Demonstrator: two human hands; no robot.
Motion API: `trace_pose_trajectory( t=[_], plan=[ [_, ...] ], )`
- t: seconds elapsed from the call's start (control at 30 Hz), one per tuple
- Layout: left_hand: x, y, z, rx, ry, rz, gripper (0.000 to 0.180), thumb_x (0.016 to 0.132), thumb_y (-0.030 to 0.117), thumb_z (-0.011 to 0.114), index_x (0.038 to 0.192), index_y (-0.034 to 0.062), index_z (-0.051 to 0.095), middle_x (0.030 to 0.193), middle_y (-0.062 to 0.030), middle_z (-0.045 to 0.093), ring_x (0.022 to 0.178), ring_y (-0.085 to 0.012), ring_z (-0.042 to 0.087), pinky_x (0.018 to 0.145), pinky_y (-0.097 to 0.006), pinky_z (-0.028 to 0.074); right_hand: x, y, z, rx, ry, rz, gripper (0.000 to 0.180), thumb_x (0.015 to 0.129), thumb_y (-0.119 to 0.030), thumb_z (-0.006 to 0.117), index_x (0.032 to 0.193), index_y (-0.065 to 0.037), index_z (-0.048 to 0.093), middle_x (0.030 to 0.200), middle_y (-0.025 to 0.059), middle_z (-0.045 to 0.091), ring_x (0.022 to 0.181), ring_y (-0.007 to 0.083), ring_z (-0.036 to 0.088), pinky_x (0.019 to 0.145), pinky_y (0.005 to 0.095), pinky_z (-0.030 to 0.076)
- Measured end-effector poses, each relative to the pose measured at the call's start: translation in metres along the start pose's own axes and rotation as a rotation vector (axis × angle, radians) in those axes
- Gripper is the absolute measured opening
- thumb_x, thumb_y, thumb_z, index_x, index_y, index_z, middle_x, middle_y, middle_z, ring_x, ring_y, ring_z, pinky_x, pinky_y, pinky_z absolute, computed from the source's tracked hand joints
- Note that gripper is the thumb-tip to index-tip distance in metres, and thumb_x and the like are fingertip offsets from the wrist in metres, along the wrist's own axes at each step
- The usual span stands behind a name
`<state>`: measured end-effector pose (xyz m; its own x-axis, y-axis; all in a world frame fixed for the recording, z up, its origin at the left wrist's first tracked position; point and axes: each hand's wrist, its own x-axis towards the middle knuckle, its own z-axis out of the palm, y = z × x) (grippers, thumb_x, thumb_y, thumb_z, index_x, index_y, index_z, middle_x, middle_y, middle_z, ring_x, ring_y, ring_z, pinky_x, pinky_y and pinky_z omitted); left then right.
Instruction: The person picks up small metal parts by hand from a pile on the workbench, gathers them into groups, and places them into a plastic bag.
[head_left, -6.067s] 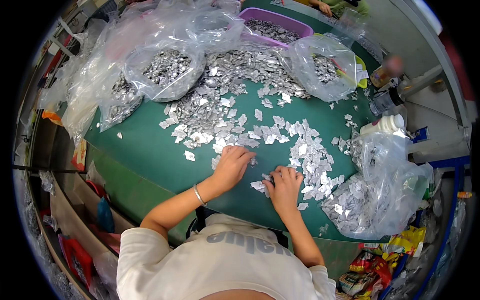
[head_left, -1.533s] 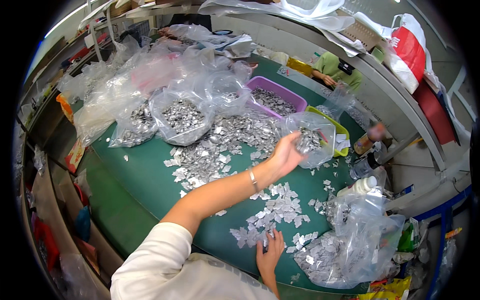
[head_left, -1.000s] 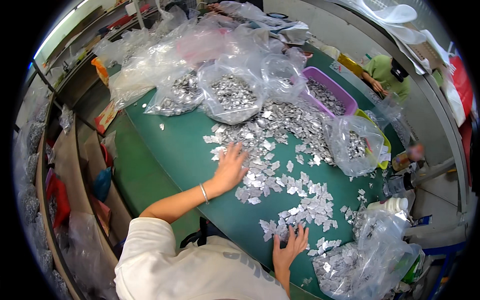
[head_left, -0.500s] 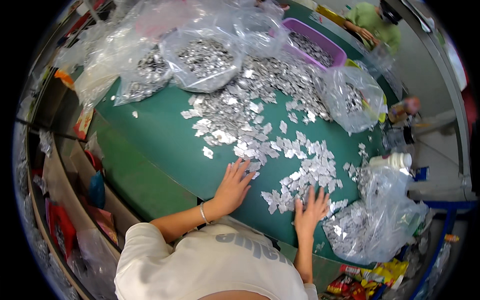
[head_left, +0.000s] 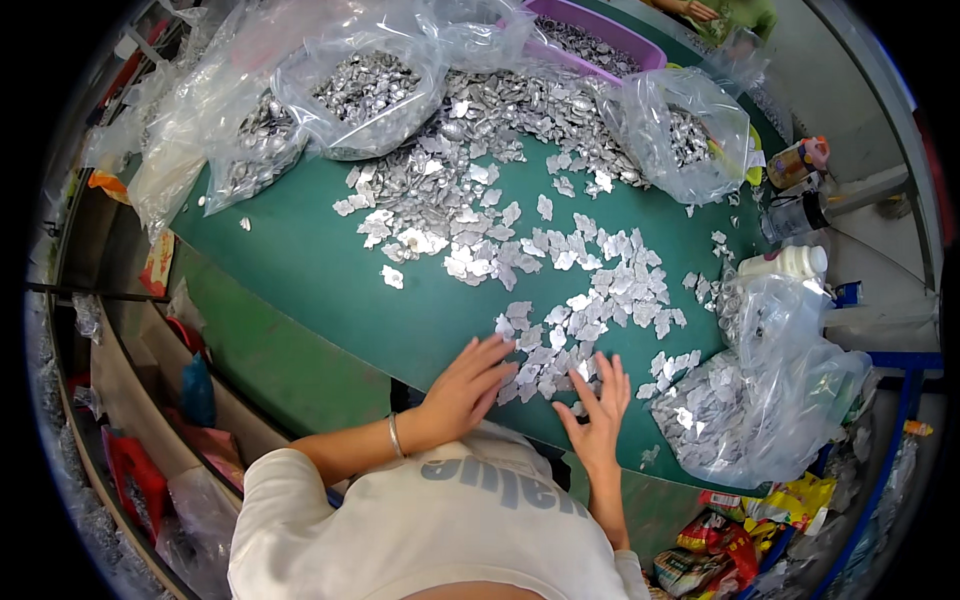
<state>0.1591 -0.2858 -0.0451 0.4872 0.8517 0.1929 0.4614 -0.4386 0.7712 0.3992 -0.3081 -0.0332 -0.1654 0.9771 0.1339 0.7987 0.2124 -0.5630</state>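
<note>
A wide spread of small silver metal pieces (head_left: 470, 215) covers the green table (head_left: 300, 270). A smaller cluster of these pieces (head_left: 560, 355) lies at the near edge. My left hand (head_left: 468, 385) rests flat on the table with fingers apart, its fingertips touching that cluster's left side. My right hand (head_left: 600, 405) lies flat with spread fingers on the cluster's near right side. Neither hand grips anything. A thin bracelet (head_left: 394, 436) circles my left wrist.
Clear plastic bags of silver pieces stand at the back left (head_left: 365, 90), back right (head_left: 685, 135) and near right (head_left: 760, 400). A purple tray (head_left: 600, 40) holds more pieces at the back. Bottles (head_left: 795, 210) stand at the right edge. Another person's hand (head_left: 700, 10) shows at the top.
Both hands have drawn back toward the near edge with the cluster of pieces. The left hand reached to the far pile earlier and came back. The view has shifted.
</note>
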Motion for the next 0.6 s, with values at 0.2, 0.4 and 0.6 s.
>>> trace_pose_trajectory(
  t=[0.2, 0.4, 0.6],
  plan=[
    [0.001, 0.004, 0.009, 0.143, -0.085, -0.079, 0.052, 0.077, 0.018, 0.073, 0.124, 0.0064, 0.053, 0.148, -0.0129, 0.032, 0.139, -0.036, 0.024, 0.109, -0.058, 0.019, -0.007, 0.003, 0.013, -0.03, 0.021, -0.024, 0.031, 0.079, -0.015, 0.07, 0.11, -0.014, 0.067, 0.14, 0.014, 0.043, 0.132, 0.0365, 0.035, 0.107, 0.0551, 0.021],
    [-0.007, -0.001, 0.01, -0.106, -0.023, 0.026, 0.047, 0.074, 0.007, 0.073, 0.118, 0.0058, 0.057, 0.14, -0.0154, 0.041, 0.134, -0.0363, 0.034, 0.105, -0.048, 0.034, -0.022, 0.009, 0.007, -0.073, 0.086, 0.123, 0.046, 0.081, -0.013, 0.067, 0.125, -0.003, 0.055, 0.143, 0.0195, 0.037, 0.134, 0.04, 0.032, 0.106, 0.0539, 0.025],
    [-0.03, 0.019, 0.001, -0.865, -0.323, -0.239, 0.022, 0.086, 0.005, 0.063, 0.108, 0.0012, 0.065, 0.11, -0.0122, 0.063, 0.102, -0.0254, 0.061, 0.093, -0.031, 0.047, -0.042, -0.004, 0.015, 0.089, 0.032, 0.127, 0.06, 0.083, -0.024, 0.066, 0.134, -0.001, 0.042, 0.147, 0.0252, 0.027, 0.134, 0.0462, 0.025, 0.109, 0.0547, 0.02]
  ],
)
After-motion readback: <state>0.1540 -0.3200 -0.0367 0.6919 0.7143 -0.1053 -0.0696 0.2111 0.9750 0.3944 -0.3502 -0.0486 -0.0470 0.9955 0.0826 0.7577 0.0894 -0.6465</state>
